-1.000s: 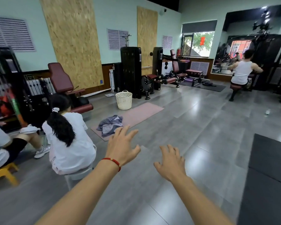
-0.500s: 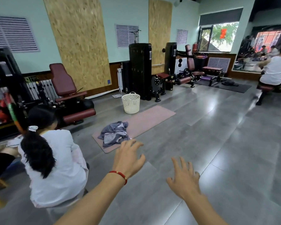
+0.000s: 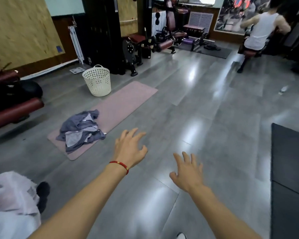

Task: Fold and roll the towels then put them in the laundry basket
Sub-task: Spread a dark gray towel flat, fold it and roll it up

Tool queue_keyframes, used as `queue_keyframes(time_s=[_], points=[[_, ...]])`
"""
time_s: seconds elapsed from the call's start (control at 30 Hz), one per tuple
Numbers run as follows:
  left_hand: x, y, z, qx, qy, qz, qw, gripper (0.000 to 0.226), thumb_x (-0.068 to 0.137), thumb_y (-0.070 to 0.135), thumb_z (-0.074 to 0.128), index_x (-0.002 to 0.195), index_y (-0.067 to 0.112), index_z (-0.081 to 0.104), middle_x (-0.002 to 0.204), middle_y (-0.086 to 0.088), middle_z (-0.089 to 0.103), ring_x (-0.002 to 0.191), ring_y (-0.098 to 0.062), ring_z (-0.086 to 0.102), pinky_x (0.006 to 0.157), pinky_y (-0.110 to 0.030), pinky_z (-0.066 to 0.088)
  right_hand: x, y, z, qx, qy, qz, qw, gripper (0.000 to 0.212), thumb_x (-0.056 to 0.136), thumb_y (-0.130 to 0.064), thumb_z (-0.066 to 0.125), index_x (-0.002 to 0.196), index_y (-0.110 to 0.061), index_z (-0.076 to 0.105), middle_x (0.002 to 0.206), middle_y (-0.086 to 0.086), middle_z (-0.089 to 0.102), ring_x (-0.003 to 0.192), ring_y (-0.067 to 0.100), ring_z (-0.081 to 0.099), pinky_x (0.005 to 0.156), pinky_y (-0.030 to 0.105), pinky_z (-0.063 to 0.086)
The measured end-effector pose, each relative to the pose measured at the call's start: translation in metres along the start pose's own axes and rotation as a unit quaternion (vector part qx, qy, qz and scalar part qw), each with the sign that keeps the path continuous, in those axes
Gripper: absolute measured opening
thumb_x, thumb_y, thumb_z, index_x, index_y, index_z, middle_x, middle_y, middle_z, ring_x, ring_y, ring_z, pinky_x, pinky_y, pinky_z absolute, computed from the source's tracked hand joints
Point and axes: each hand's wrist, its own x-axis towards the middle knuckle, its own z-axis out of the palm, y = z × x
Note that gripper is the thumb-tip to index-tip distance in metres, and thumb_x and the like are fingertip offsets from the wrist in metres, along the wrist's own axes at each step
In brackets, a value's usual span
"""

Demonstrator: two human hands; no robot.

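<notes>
Towels [image 3: 80, 131] lie in a loose grey heap on the near end of a pink mat [image 3: 118, 107], which is stretched flat on the grey floor [image 3: 205, 118]. The heap is ahead of the fingers of the left hand [image 3: 128, 149] and to their left, near them but not touching. The left hand is held out over the floor, palm down, with its fingers [image 3: 134, 133] spread and a little bent at the tips; it holds nothing. A red bracelet [image 3: 120, 165] goes around the left wrist. The right hand [image 3: 188, 171] is also held out, palm down, a bit lower in the view than the left one, and its fingers [image 3: 178, 157] are spread apart too, holding nothing. Both hands are apart from each other.

Farther beyond the left fingers, past the towels, a white laundry basket [image 3: 97, 81] with small holes in its wall stands upright on the floor just beside the far left edge of the mat. Whether anything is inside it I cannot tell. Behind the basket stand dark gym machines [image 3: 110, 35]. To the right of the right fingers a dark floor mat [image 3: 290, 161] covers the floor. Far ahead on the right, a person in a white sleeveless shirt [image 3: 261, 31] sits with the back to the camera. At the lower left corner, a blurred white shirt of another person [image 3: 10, 204] is visible.
</notes>
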Motion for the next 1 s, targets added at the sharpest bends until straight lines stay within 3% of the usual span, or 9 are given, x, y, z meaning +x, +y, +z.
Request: queue_keyframes(time_s=[0.23,0.47,0.67,0.8,0.9,1.0], points=[[0.169,-0.026,0.035,-0.035,-0.01,-0.047,0.998,0.067,0.068,0.042,0.053,0.135,0.036,0.059,0.149,-0.002,0.049,0.133,-0.028,0.04,0.106,-0.049,0.041,0.199,-0.003,-0.016,0.007,-0.043,-0.041,0.998,0.074,0.091,-0.049,0.049,0.156,-0.033,0.017,0.165,0.005,0.013,0.151,0.036,0.008,0.117,0.059,0.019],[0.32,-0.046,0.032,-0.039,-0.009,-0.13,0.991,0.071,0.069,0.042,0.05,0.139,0.034,0.055,0.15,-0.005,0.047,0.135,-0.029,0.038,0.112,-0.043,0.037,0.395,-0.016,-0.09,0.008,-0.058,-0.069,0.996,0.075,0.094,-0.052,0.051,0.158,-0.032,0.016,0.165,0.003,0.017,0.15,0.032,0.015,0.117,0.057,0.023],[0.448,-0.081,0.052,-0.195,0.021,-0.232,0.953,0.071,0.065,0.041,0.054,0.133,0.022,0.06,0.137,-0.001,0.059,0.129,-0.024,0.05,0.111,-0.029,0.033,0.542,-0.058,-0.116,0.021,-0.051,-0.104,0.993,0.091,0.09,-0.054,0.059,0.159,-0.026,0.008,0.159,0.003,0.028,0.145,0.03,0.027,0.114,0.054,0.029],[0.539,-0.123,0.087,-0.209,0.019,-0.229,0.951,0.074,0.064,0.04,0.053,0.136,0.023,0.057,0.136,-0.002,0.056,0.129,-0.025,0.046,0.108,-0.026,0.028,0.644,-0.094,-0.118,0.008,-0.06,-0.128,0.99,0.093,0.087,-0.05,0.06,0.158,-0.029,0.006,0.159,0.001,0.025,0.143,0.029,0.029,0.11,0.051,0.034],[0.609,-0.169,0.109,-0.184,-0.01,-0.235,0.954,0.075,0.066,0.042,0.052,0.139,0.025,0.053,0.14,0.0,0.052,0.13,-0.028,0.044,0.11,-0.03,0.029,0.715,-0.119,-0.128,-0.025,-0.068,-0.133,0.989,0.084,0.085,-0.05,0.057,0.156,-0.032,0.015,0.16,0.0,0.024,0.143,0.031,0.028,0.11,0.053,0.034],[0.67,-0.207,0.121,-0.154,-0.055,-0.231,0.959,0.079,0.069,0.045,0.05,0.146,0.03,0.043,0.148,-0.001,0.042,0.131,-0.032,0.037,0.109,-0.04,0.036,0.778,-0.142,-0.14,-0.07,-0.087,-0.141,0.984,0.084,0.089,-0.049,0.057,0.157,-0.031,0.01,0.162,0.002,0.02,0.146,0.03,0.023,0.114,0.056,0.028]])
